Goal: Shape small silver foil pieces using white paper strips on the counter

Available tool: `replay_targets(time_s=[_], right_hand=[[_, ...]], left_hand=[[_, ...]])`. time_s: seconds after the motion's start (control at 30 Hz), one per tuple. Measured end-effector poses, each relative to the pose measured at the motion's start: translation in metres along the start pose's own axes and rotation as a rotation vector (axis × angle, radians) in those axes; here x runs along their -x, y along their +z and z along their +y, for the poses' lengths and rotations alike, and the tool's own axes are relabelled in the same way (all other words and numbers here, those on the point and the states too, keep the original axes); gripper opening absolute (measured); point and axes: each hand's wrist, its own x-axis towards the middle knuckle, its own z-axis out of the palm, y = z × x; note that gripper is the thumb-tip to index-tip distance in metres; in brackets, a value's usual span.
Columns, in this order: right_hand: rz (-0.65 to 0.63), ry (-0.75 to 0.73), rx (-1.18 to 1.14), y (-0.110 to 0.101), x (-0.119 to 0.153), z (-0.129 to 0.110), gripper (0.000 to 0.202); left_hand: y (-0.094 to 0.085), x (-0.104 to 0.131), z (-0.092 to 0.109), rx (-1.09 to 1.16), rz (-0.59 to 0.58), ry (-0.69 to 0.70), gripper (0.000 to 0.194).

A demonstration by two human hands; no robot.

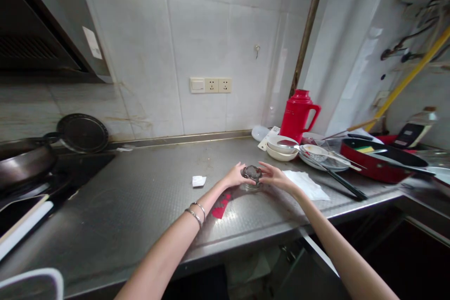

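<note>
Near the front of the steel counter (151, 183) stands a small round glass vessel (252, 186) with a dark grey, rough-looking top (252, 172). I cannot tell whether that dark part is a lid or something inside. My left hand (236, 176) curves around its left side, thumb across the front. From the right, my right hand (276, 177) has its fingers bent against the same vessel. A red patterned strip (221, 206) lies beside my left forearm. Further left is a folded white paper (198, 181), and a white cloth or tissue (306, 185) lies by my right wrist.
Stacked bowls (281, 151), a red thermos (298, 115), plates with a ladle (328, 161), and a red pan (381, 159) crowd the right side. At left are a stove (66, 178) and a pot (26, 159). A cabinet door (309, 262) hangs open below the front edge.
</note>
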Motion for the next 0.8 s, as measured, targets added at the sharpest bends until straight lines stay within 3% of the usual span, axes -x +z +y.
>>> replay_targets(time_s=[0.1, 0.8], right_hand=[[0.000, -0.003, 0.015, 0.0018, 0.0005, -0.0011, 0.082], [-0.014, 0.007, 0.038, 0.0031, -0.0009, 0.0034, 0.086]], left_hand=[[0.0003, 0.0013, -0.0010, -0.017, 0.003, -0.031, 0.094], [0.0000, 0.0029, -0.0018, -0.063, -0.017, -0.036, 0.092]])
